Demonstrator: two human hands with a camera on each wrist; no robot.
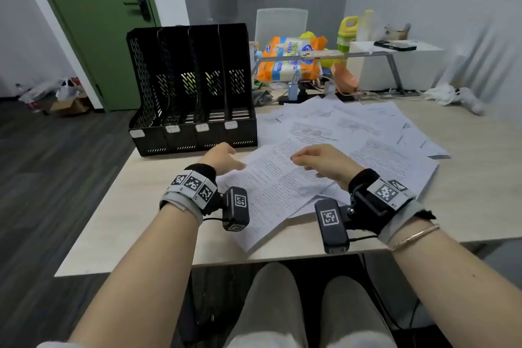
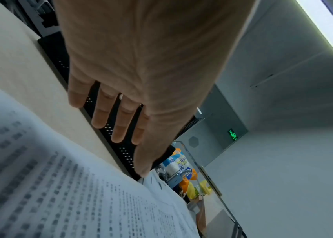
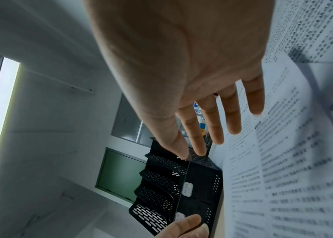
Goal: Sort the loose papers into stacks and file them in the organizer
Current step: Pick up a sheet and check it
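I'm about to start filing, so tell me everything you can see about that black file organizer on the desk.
The black perforated file organizer looks like metal mesh. It stands upright at the light wooden desk's left rear, with four tall slots side by side, all seemingly empty, each with a small white label on its low front. Scattered printed papers lie at its right. Neither hand touches it.
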